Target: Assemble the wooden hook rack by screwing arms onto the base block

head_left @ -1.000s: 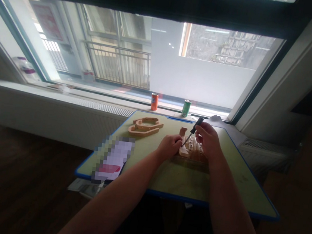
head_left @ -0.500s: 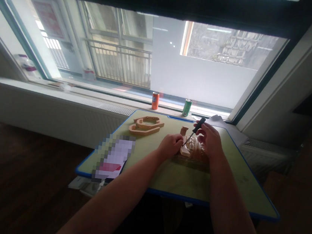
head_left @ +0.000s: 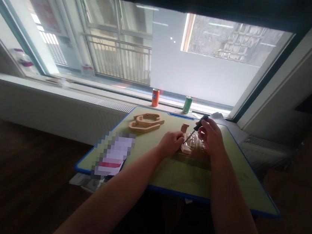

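In my right hand [head_left: 212,134] is a screwdriver [head_left: 199,125] with a black handle, tilted so its thin shaft points down and left. The tip meets a pale wooden piece [head_left: 186,149] beside my left fingertips. My left hand [head_left: 172,141] is closed on that wooden piece at its left side; the fingers partly hide it. Under and to the right of it lies a clear plastic bag [head_left: 196,141], its contents too blurred to name. Several bent wooden pieces [head_left: 146,125] lie together at the table's far left.
The green table [head_left: 163,174] has a blue edge. A printed sheet [head_left: 116,154], partly pixelated, lies at its left. An orange can [head_left: 155,97] and a green can [head_left: 187,105] stand on the windowsill. Papers [head_left: 220,119] lie at the back right corner.
The view has tilted slightly, so everything sits a little higher. The right hand and screwdriver have shifted slightly right; both hands keep their grip.
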### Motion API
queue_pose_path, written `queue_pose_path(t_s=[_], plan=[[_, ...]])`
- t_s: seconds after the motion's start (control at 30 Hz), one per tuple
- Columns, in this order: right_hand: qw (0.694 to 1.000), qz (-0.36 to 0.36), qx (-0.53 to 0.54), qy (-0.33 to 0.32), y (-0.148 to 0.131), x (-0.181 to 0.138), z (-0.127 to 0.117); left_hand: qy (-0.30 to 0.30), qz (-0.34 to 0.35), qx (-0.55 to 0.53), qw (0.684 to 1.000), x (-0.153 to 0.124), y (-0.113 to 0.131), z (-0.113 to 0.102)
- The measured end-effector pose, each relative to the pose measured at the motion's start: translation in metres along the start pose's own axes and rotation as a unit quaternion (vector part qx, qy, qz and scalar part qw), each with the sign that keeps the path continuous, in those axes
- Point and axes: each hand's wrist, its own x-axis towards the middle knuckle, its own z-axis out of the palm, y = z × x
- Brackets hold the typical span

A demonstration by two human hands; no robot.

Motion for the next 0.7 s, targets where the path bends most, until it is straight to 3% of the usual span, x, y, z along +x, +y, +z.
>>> queue_pose_path(t_s=[0.7], plan=[[1.0,-0.007,-0.015,0.019,-0.0024,-0.0027,0.0046,0.007,0.004,-0.004,1.0,-0.0001,-0.002,0.0018]])
